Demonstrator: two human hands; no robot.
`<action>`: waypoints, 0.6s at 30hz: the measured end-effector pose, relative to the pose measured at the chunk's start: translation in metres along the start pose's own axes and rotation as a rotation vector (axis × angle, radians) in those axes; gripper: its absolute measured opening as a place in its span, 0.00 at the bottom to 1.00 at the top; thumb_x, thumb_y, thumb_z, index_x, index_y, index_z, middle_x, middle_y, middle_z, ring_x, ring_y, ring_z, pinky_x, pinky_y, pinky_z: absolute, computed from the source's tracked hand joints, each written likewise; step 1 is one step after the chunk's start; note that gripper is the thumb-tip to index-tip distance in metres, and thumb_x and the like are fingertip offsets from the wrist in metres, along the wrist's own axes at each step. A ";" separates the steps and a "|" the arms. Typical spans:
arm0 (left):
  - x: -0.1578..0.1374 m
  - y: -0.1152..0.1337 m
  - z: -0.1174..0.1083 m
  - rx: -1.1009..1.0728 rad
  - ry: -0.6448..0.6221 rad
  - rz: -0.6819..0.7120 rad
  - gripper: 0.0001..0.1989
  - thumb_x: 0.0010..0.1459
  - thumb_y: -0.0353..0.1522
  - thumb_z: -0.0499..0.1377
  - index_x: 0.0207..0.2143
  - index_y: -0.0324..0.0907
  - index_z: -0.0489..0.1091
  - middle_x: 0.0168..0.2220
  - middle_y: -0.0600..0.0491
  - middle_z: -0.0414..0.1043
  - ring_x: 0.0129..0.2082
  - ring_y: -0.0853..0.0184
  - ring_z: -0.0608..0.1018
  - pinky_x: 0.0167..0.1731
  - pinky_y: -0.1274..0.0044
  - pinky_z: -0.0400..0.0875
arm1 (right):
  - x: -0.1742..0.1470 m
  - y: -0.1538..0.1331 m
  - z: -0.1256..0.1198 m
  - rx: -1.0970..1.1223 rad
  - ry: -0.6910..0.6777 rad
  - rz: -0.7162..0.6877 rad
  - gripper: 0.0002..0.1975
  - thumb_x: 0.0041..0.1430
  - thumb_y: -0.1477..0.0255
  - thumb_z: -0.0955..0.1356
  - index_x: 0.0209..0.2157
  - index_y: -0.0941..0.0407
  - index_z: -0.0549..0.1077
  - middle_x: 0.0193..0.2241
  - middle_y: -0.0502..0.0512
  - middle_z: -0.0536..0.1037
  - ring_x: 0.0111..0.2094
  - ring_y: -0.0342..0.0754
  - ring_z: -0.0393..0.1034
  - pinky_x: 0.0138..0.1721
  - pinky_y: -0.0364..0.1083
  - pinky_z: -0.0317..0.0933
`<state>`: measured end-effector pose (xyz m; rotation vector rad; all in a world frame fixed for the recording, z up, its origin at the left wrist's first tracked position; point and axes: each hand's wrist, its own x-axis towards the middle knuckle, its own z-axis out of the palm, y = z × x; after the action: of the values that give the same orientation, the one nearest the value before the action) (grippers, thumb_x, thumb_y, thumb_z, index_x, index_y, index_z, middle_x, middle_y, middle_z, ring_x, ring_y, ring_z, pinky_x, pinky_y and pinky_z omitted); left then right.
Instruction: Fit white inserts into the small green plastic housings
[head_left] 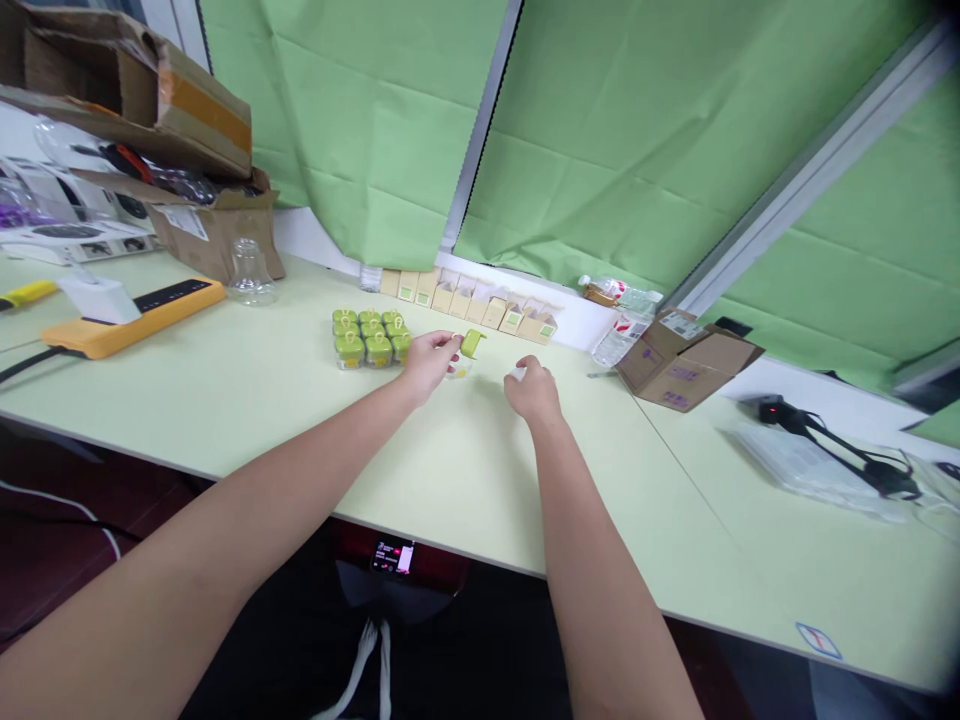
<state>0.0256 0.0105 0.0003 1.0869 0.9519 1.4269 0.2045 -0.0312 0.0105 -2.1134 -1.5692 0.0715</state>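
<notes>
My left hand (433,366) is closed on a small clear container (460,370) whose green lid (472,343) stands tilted up. A yellow patch shows on the container's clear side. To its right, my right hand (534,390) pinches a small white thing (517,373), mostly hidden by the fingers; I cannot make out its kind. Left of my left hand, several small clear containers with green lids (369,338) stand in a tight block. Behind both hands runs a row of small tan cardboard boxes (478,303), some with green labels.
An orange power strip (97,335) with a white plug, a clear glass (251,275) and cardboard boxes (214,225) stand at the left. Plastic bottles (621,335) and a cardboard box (679,360) are at the right, with a black cable (832,445) beyond. A green curtain (637,150) hangs behind the table.
</notes>
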 end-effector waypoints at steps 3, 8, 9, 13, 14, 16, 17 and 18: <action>0.000 0.000 0.000 0.004 -0.008 0.001 0.08 0.51 0.36 0.65 0.29 0.39 0.74 0.30 0.52 0.74 0.26 0.71 0.74 0.22 0.81 0.66 | 0.001 -0.003 0.004 0.116 0.015 -0.031 0.17 0.52 0.70 0.66 0.45 0.53 0.70 0.40 0.60 0.74 0.39 0.53 0.69 0.41 0.49 0.64; 0.000 -0.001 0.000 0.006 -0.010 0.001 0.08 0.51 0.36 0.64 0.29 0.39 0.74 0.30 0.52 0.74 0.27 0.71 0.74 0.22 0.81 0.67 | 0.004 -0.004 0.010 0.320 0.008 -0.019 0.12 0.49 0.67 0.67 0.38 0.51 0.72 0.33 0.53 0.74 0.34 0.50 0.69 0.38 0.48 0.64; 0.001 -0.001 -0.001 0.005 -0.012 0.002 0.08 0.52 0.36 0.64 0.29 0.40 0.74 0.30 0.52 0.74 0.27 0.71 0.74 0.22 0.81 0.67 | 0.004 -0.005 0.011 0.378 0.001 -0.006 0.12 0.49 0.66 0.68 0.38 0.51 0.72 0.33 0.52 0.74 0.33 0.49 0.69 0.37 0.48 0.64; 0.001 -0.003 -0.001 0.009 -0.023 0.016 0.07 0.53 0.35 0.63 0.29 0.39 0.73 0.30 0.51 0.73 0.29 0.69 0.75 0.23 0.81 0.68 | 0.004 -0.010 0.011 0.693 -0.102 0.047 0.15 0.48 0.62 0.69 0.40 0.50 0.70 0.36 0.50 0.75 0.31 0.46 0.72 0.32 0.46 0.66; 0.001 -0.003 -0.001 0.009 -0.033 0.019 0.07 0.53 0.35 0.63 0.29 0.39 0.73 0.30 0.51 0.73 0.29 0.69 0.75 0.23 0.80 0.69 | 0.003 -0.011 0.009 0.765 -0.140 0.049 0.16 0.48 0.62 0.70 0.40 0.50 0.70 0.37 0.50 0.75 0.31 0.46 0.73 0.31 0.46 0.66; 0.001 -0.003 -0.001 0.003 -0.055 0.020 0.08 0.54 0.36 0.63 0.30 0.39 0.73 0.31 0.51 0.73 0.31 0.68 0.76 0.24 0.80 0.70 | 0.001 -0.015 0.006 0.886 -0.219 0.041 0.17 0.48 0.61 0.71 0.40 0.51 0.70 0.36 0.50 0.75 0.33 0.46 0.73 0.31 0.45 0.67; 0.001 -0.004 -0.001 0.001 -0.062 0.020 0.08 0.54 0.36 0.63 0.29 0.39 0.73 0.31 0.51 0.74 0.31 0.68 0.76 0.25 0.80 0.70 | 0.000 -0.016 0.004 0.938 -0.257 0.035 0.17 0.48 0.61 0.72 0.39 0.51 0.71 0.36 0.51 0.76 0.34 0.46 0.73 0.32 0.45 0.67; 0.001 -0.004 -0.001 0.001 -0.066 0.022 0.08 0.54 0.36 0.63 0.29 0.39 0.73 0.31 0.50 0.74 0.32 0.68 0.76 0.25 0.80 0.71 | -0.001 -0.016 0.003 0.991 -0.289 0.030 0.17 0.47 0.62 0.73 0.39 0.51 0.71 0.35 0.50 0.76 0.34 0.46 0.73 0.33 0.45 0.68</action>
<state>0.0260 0.0116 -0.0035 1.1415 0.8959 1.4002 0.1889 -0.0280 0.0146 -1.3535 -1.2365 0.9818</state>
